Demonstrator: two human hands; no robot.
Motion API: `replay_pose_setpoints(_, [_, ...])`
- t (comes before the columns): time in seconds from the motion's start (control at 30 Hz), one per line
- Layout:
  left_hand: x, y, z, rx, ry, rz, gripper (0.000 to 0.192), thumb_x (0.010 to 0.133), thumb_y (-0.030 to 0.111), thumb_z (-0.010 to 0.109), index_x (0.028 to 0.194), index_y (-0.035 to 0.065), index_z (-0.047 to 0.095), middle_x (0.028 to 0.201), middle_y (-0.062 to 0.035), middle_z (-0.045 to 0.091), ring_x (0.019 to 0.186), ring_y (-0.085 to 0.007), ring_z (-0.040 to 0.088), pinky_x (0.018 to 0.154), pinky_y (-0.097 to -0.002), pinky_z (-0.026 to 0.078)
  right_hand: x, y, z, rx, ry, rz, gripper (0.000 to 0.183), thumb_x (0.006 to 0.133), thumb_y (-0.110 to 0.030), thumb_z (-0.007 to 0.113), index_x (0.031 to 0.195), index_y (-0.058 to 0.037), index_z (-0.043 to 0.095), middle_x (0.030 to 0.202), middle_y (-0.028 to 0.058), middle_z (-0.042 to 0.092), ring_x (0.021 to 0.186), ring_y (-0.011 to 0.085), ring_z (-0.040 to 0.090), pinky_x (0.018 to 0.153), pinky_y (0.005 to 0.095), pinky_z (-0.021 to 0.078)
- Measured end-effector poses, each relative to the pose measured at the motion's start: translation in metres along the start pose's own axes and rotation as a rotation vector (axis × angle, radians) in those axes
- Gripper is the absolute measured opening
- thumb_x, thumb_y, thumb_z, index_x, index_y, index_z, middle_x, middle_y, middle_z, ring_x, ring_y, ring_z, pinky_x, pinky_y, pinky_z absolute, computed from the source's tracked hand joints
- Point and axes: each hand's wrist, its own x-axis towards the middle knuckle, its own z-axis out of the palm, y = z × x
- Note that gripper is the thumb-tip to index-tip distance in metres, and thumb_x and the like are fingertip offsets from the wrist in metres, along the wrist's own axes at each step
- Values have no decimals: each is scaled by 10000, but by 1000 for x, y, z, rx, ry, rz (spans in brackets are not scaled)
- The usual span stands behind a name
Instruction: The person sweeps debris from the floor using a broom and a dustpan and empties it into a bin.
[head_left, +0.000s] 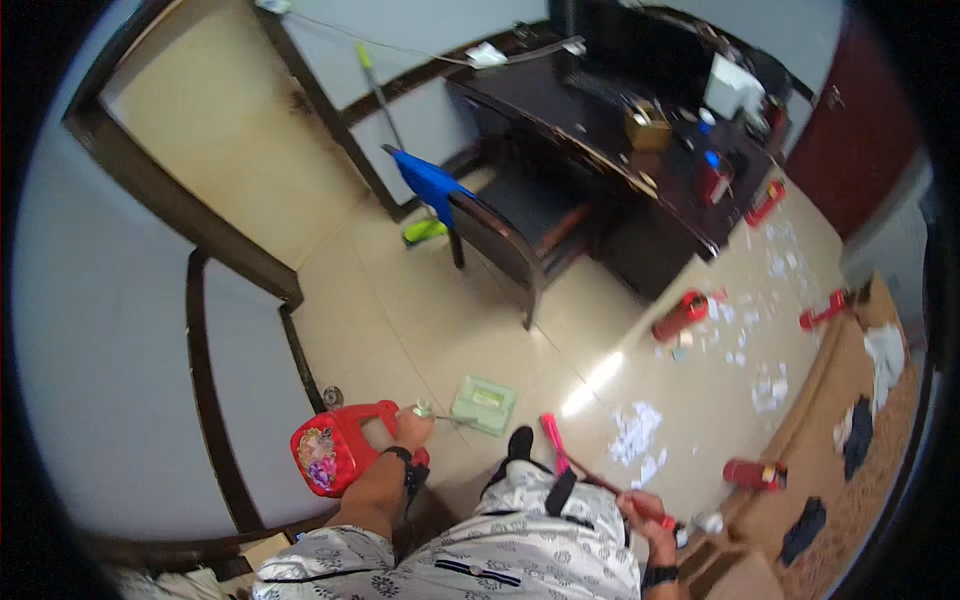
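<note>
My left hand (414, 427) is closed on a light handle whose thin shaft runs to a pale green plastic dustpan (484, 406) at the floor. Just left of that hand is a red plastic dustpan (330, 451) with a flower print; whether the hand also holds it, I cannot tell. My right hand (646, 513) grips the red handle of a small broom (553, 442), its pink end pointing forward beside my dark shoe. White paper scraps (636, 433) lie in a heap on the tiles, ahead of the right hand.
Several red fire extinguishers (681, 315) are on the floor at the right, among more scattered scraps. A brown sofa (802, 420) with dark cloths runs along the right side. Ahead stand a wooden chair (495, 240) with a blue cloth and a dark desk (570, 120). A doorway is at the upper left.
</note>
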Motion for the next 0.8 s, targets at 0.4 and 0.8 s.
replay_pose_setpoints(0.4, [-9,33,6,-109,-81,59,178,864,159,710,1008,54,704,652,-28,616,438,-122,508,384,-289,395,46,2,-54,80,-161,-44,166,970,-186,623,913,-30,621,733,9,614,620,85,620,578,241,520])
replay_pose_setpoints(0.8, [-52,69,24,-230,-297,-95,331,933,172,665,1215,2,626,734,-65,657,440,-102,475,384,-285,390,62,65,-170,437,311,233,123,929,-114,559,992,-35,628,906,84,682,748,189,734,583,264,593])
